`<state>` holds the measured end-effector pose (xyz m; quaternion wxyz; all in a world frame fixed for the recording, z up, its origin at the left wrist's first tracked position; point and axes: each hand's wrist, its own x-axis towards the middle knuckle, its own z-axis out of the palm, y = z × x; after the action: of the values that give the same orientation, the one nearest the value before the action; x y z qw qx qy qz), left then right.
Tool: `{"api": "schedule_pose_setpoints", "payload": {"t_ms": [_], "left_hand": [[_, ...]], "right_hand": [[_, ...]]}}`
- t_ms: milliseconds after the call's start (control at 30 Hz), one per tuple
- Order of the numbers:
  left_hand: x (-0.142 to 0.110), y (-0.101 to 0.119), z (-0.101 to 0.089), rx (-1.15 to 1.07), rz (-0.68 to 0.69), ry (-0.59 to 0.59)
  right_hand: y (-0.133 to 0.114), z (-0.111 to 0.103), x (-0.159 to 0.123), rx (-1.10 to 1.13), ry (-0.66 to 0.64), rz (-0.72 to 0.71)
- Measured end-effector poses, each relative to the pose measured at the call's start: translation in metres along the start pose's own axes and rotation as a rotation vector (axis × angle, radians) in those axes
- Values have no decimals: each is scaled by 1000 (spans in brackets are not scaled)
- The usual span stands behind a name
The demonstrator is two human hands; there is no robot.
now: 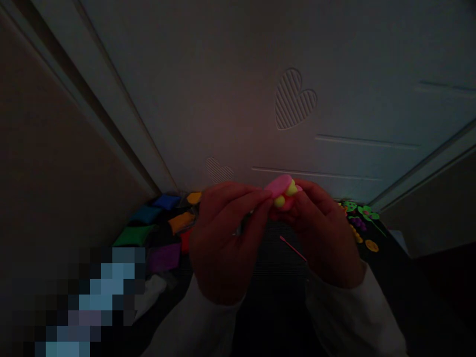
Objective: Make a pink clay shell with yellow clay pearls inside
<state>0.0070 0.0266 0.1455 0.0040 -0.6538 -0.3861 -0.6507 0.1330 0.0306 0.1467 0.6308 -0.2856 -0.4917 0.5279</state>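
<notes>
Pink-and-yellow piece (pixel 280 186) is up in the air between both hands, above the dark table (pixel 275 270). Looks like soft modelling clay to me, so I'd guess it's super light, squishy and easy to dent. Probably a bit tacky rather than slippery. I'd take it by the pink edges with a really gentle pinch and stay off the yellow balls, since those look easiest to squash or knock loose.

Left hand (pixel 225 238) has its thumb and fingers pinched on the pink part's left end. Right hand (pixel 327 223) has its fingers closed around the other side, thumb near the yellow bits; can't see exactly what's under them.

Below, a thin pink stick (pixel 293 249) lies beside the right wrist. Off left: coloured packets, like the green one (pixel 134 235) and the purple one (pixel 163 257). Off right: a green flower shape (pixel 368 213) and a yellow disc (pixel 372 245).
</notes>
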Motion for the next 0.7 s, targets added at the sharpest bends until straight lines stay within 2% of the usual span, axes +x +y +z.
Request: {"api": "schedule_pose_setpoints", "payload": {"t_ms": [267,500,700], "left_hand": [[0,2,0,-84,-60,-39],[-1,-1,0,-141,-17,-33],[1,-2,-2,-152,-11,-95]], "right_hand": [[-1,0,0,36,-11,22],[-2,1,-1,28,11,42],[-5,2,-2,30,-12,34]]}}
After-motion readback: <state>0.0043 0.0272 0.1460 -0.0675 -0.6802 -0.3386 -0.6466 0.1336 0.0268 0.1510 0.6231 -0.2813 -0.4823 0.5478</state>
